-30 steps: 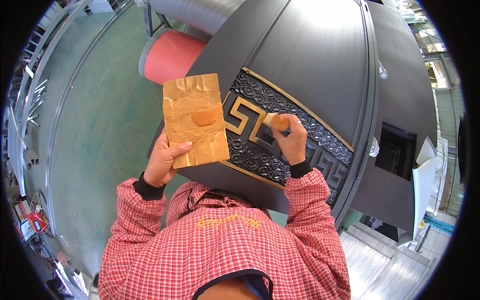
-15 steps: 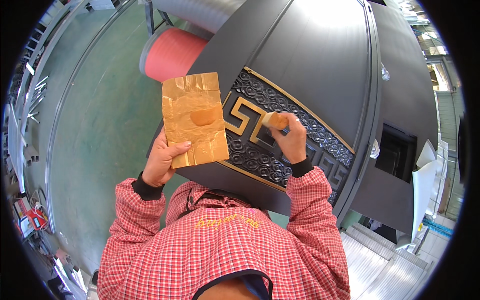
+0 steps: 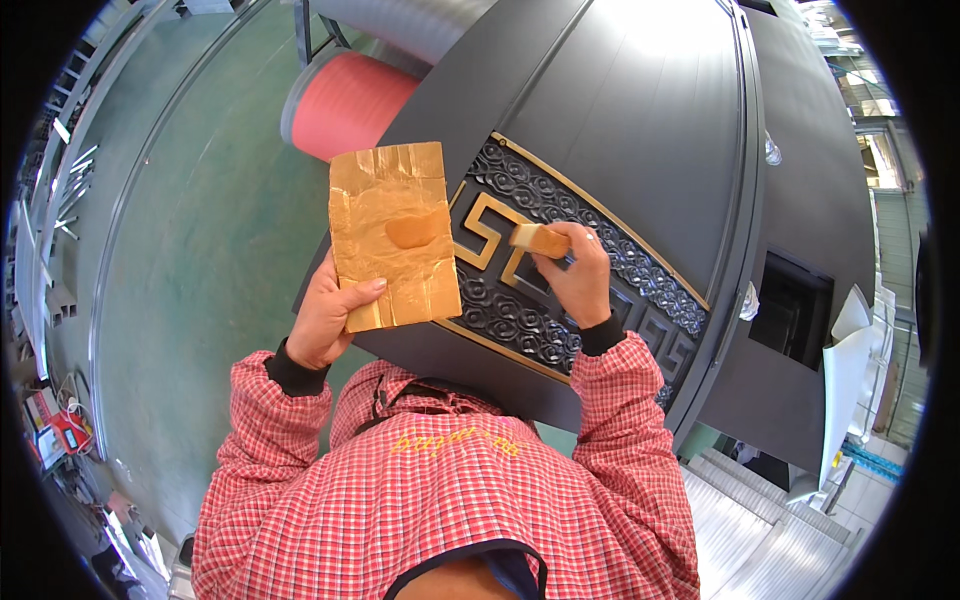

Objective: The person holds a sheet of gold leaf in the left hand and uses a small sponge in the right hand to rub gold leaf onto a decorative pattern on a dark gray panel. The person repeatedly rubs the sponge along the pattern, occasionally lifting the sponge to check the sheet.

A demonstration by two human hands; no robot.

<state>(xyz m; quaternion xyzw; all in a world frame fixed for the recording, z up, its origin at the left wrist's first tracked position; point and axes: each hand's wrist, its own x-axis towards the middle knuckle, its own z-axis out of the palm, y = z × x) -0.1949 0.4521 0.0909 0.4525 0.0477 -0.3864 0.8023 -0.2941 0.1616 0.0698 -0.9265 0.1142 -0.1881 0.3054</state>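
My left hand (image 3: pixel 333 310) grips the lower edge of a flat, gold-coated cardboard piece (image 3: pixel 385 285), its thumb on top. A wet puddle of gold paint (image 3: pixel 420 231) lies in the middle of that board. Between the thumb and fingers of my right hand (image 3: pixel 582 275) is a small gold-stained sponge (image 3: pixel 540 240). It is over or against the raised key-pattern trim (image 3: pixel 480 232) on a dark grey door panel (image 3: pixel 620 110); whether it touches cannot be seen. The trim's left part is gold, while its right part (image 3: pixel 655 335) is still dark.
Black embossed scrollwork (image 3: pixel 515 322) and thin gold strips border the trim. A pink roll (image 3: pixel 350 105) stands beyond the panel at the left, above green floor (image 3: pixel 200 260). A rectangular opening (image 3: pixel 792 305) is at the right, near ridged metal profiles (image 3: pixel 745 520).
My right hand has moved the sponge slightly left along the key-pattern trim. The gold cardboard in my left hand has shifted a little to the right.
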